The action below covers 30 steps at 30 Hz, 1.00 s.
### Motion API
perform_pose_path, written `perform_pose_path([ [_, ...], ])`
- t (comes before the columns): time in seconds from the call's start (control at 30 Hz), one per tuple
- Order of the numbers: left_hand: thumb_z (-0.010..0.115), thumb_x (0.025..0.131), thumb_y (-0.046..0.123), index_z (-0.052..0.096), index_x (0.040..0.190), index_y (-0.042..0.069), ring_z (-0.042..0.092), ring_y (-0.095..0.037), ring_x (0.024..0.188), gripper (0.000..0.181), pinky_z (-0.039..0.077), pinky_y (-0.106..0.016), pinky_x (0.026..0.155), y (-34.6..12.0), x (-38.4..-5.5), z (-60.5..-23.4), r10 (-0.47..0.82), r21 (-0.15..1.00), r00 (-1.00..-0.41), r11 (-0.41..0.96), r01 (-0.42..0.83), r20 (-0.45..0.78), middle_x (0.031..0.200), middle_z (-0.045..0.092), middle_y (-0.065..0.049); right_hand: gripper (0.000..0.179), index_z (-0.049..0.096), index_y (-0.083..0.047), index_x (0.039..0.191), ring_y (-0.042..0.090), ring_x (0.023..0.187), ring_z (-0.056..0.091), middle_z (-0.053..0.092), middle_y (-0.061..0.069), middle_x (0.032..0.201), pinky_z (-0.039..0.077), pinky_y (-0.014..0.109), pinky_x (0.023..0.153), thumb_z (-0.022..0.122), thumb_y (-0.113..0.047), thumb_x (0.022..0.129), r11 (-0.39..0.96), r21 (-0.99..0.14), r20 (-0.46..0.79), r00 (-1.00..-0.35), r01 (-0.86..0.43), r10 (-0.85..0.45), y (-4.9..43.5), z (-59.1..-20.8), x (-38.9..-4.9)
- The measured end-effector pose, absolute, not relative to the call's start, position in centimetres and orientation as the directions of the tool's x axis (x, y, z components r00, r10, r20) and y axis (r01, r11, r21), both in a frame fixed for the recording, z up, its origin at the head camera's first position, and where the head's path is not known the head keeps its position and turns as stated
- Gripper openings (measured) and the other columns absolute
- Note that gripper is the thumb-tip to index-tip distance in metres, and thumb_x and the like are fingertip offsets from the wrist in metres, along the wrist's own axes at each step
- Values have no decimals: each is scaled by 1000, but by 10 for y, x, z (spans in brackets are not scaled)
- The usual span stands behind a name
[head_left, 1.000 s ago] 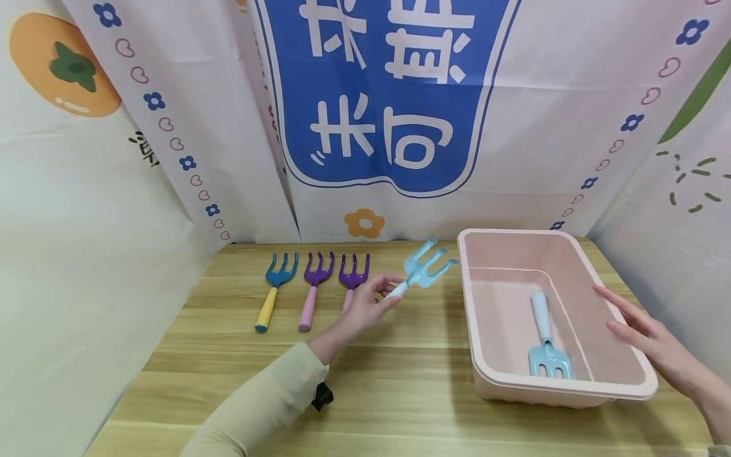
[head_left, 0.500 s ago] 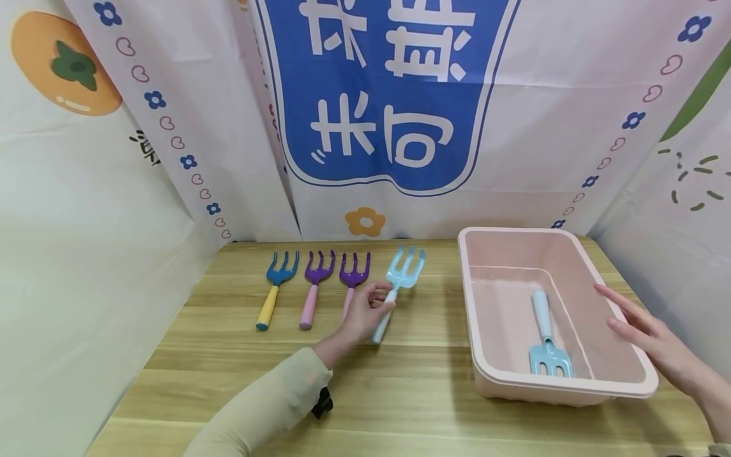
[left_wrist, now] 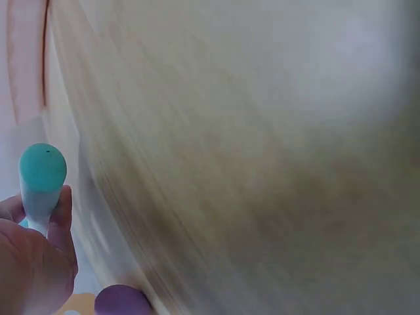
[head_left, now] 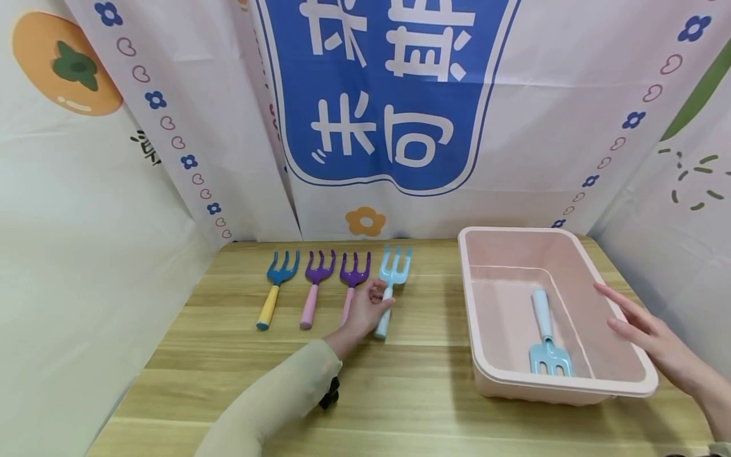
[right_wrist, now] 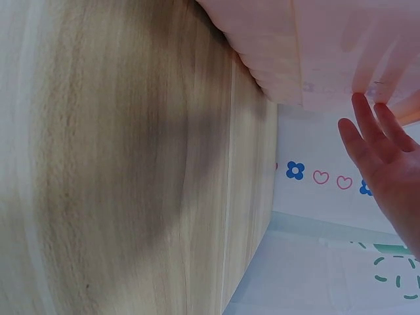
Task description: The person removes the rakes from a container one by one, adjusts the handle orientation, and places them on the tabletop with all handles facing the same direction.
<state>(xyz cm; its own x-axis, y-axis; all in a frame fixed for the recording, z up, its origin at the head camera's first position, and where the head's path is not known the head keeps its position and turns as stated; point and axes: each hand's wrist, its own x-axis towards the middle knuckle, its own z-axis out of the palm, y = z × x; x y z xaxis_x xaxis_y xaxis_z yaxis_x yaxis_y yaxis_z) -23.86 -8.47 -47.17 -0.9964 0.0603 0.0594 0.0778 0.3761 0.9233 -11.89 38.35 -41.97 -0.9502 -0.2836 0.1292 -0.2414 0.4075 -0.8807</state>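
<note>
Starting left of the bin [head_left: 622, 381], three forks lie side by side, tines away: a blue fork [head_left: 275, 287] and two purple forks [head_left: 313, 287]. The left hand [head_left: 364, 310] pinches the pale fork [head_left: 389, 287] by its handle, lining it up beside them. The right hand [head_left: 657, 343], fingers spread, rests on the bin's right rim, seemingly steadying it; inside lies another fork [head_left: 546, 346].

Dark-blue fork [head_left: 276, 284], two purple forks [head_left: 313, 285], printed backdrop [head_left: 388, 95]
</note>
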Motion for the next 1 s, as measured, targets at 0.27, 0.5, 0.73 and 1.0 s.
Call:
perform_pose_path([
  [0.27, 76, 83, 6, 61, 107, 2, 62, -21, 79, 29, 53, -31, 67, -79, -252, -478, -20, 884, -999, 467, 21, 35, 89, 66, -10, 59, 18, -23, 157, -13, 114, 37, 23, -25, 147, 48, 20, 77, 35, -4, 104, 402, -884, 125, -950, -237, -287, 384, -420, -119],
  [0.5, 77, 84, 11, 60, 106, 4, 60, -19, 75, 29, 52, -30, 64, -78, -256, -475, -12, 835, -1000, 550, 9, 19, 86, 63, -8, 59, 18, -23, 157, -12, 112, 40, 24, -25, 146, 50, 23, 75, 35, -4, 104, 412, -881, 119, -952, -233, -282, 384, -418, -118],
  [0.73, 75, 86, 11, 60, 108, 3, 60, -19, 76, 28, 51, -31, 66, -76, -255, -468, 30, 777, -999, 629, 34, 19, 87, 63, -8, 58, 18, -22, 157, -11, 113, 41, 26, -23, 145, 50, 22, 76, 35, -4, 104, 411, -877, 134, -949, -247, -284, 383, -417, -118],
  [1.0, 76, 85, 12, 62, 105, 3, 60, -20, 77, 27, 51, -33, 71, -73, -254, -466, 36, 715, -998, 696, 65, 55, 88, 64, -8, 58, 17, -21, 157, -11, 112, 41, 26, -25, 144, 50, 23, 75, 35, -4, 104, 404, -884, 125, -951, -237, -283, 383, -418, -118],
])
